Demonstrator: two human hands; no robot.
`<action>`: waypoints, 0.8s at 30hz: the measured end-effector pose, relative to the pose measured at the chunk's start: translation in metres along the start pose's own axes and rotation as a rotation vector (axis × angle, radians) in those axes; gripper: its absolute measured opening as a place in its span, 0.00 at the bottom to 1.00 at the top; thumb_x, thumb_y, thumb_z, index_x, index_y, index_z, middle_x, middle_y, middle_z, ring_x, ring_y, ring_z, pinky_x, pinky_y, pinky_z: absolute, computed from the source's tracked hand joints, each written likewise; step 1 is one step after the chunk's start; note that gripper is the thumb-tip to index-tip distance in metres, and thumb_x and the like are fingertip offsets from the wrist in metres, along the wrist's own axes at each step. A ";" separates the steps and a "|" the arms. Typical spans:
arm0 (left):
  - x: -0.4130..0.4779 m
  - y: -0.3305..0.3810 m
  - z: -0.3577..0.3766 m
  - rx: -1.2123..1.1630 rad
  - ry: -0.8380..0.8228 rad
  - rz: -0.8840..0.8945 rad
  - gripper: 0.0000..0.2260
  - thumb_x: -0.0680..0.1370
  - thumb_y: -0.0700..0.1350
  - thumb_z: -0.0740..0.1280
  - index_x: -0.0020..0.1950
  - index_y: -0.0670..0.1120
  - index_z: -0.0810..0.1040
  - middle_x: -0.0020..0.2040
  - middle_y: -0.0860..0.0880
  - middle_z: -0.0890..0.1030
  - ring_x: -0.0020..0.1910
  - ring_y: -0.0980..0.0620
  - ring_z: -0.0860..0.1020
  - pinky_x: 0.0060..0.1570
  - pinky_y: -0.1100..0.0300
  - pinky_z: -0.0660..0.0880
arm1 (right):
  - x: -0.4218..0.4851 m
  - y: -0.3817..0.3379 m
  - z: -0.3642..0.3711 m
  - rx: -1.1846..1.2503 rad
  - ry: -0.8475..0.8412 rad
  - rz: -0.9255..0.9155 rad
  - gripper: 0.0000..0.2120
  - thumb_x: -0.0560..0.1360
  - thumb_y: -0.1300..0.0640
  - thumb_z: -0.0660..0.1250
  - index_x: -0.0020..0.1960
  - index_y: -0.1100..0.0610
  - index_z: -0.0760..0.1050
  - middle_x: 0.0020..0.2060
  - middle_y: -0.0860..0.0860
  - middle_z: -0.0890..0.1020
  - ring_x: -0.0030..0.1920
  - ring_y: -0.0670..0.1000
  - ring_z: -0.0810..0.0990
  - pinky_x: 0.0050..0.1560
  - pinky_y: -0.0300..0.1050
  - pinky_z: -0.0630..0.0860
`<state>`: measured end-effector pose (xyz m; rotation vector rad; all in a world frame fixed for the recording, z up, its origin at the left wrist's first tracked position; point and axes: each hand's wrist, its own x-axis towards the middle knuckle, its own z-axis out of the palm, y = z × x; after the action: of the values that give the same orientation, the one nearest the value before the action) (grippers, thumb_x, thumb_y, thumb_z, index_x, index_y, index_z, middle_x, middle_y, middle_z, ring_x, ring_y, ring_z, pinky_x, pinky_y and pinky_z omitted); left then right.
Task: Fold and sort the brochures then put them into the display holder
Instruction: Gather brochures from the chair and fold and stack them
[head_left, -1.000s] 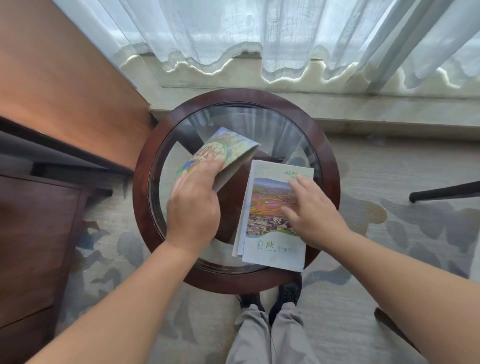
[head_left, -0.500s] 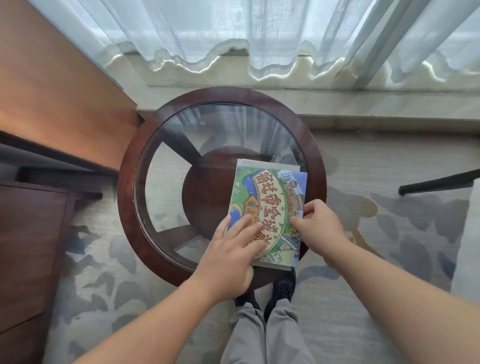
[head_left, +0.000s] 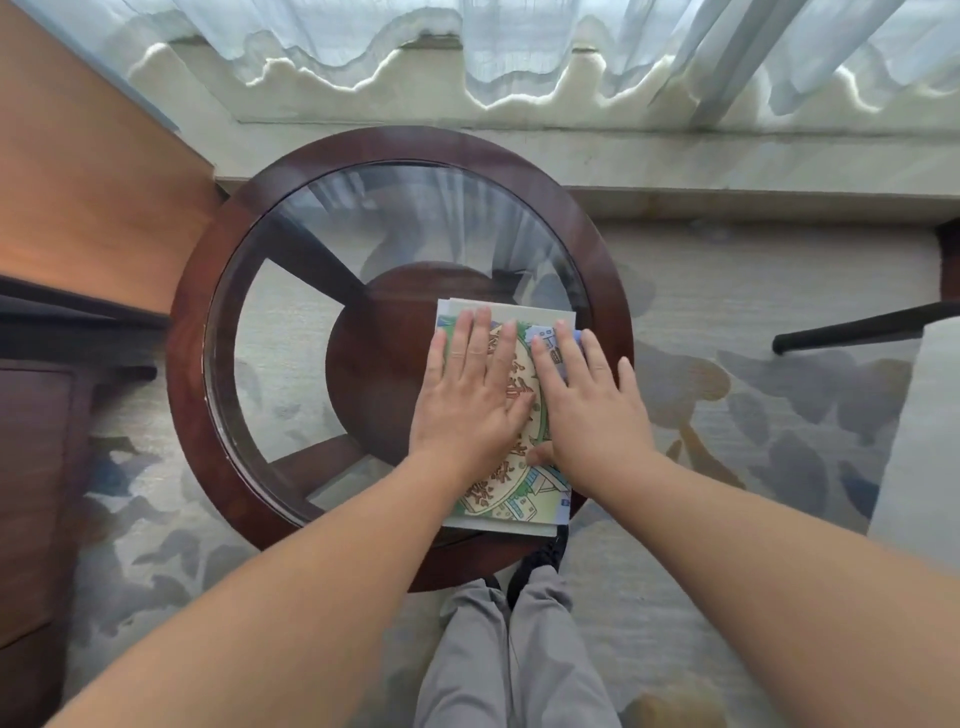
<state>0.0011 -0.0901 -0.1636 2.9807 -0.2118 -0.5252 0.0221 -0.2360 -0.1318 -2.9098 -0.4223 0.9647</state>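
Glass fills the round table (head_left: 187, 364), framed by a dark wooden rim. On the glass, toward the table's near right side, a green illustrated brochure (head_left: 506, 501) lies stacked on a second brochure (head_left: 519, 307), whose pale edges show at the far and near ends. The 2 hands press flat on the top brochure. The left hand (head_left: 467, 395) has straight fingers close together, and the right hand (head_left: 587, 410), just beside it, has fingers slightly spread. Grey trousers (head_left: 509, 649) and black shoes (head_left: 540, 561) show below the table's near rim, and a white curtain (head_left: 467, 31) hangs beyond its far rim.
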 end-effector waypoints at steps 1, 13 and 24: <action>-0.012 -0.004 0.002 -0.018 0.010 0.019 0.33 0.79 0.61 0.45 0.80 0.46 0.45 0.80 0.43 0.44 0.78 0.47 0.40 0.75 0.45 0.38 | 0.000 -0.001 0.001 -0.017 0.002 0.003 0.58 0.70 0.36 0.70 0.77 0.50 0.29 0.77 0.51 0.32 0.77 0.56 0.34 0.75 0.62 0.43; -0.068 -0.012 0.003 -0.157 -0.140 -0.031 0.34 0.78 0.61 0.51 0.80 0.49 0.44 0.80 0.46 0.38 0.78 0.49 0.35 0.76 0.43 0.45 | -0.023 -0.002 0.000 0.474 0.120 0.237 0.52 0.69 0.43 0.75 0.79 0.49 0.42 0.77 0.54 0.52 0.76 0.57 0.55 0.74 0.57 0.61; -0.011 -0.021 -0.056 -0.973 -0.239 -0.972 0.29 0.65 0.60 0.62 0.61 0.44 0.71 0.58 0.45 0.78 0.56 0.43 0.77 0.59 0.42 0.74 | -0.015 -0.025 -0.003 0.937 -0.063 0.662 0.21 0.73 0.49 0.72 0.55 0.54 0.63 0.53 0.53 0.78 0.50 0.56 0.80 0.48 0.56 0.80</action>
<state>0.0125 -0.0634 -0.1101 1.8751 1.1588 -0.7494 0.0069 -0.2161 -0.1175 -2.1188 0.8274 0.9330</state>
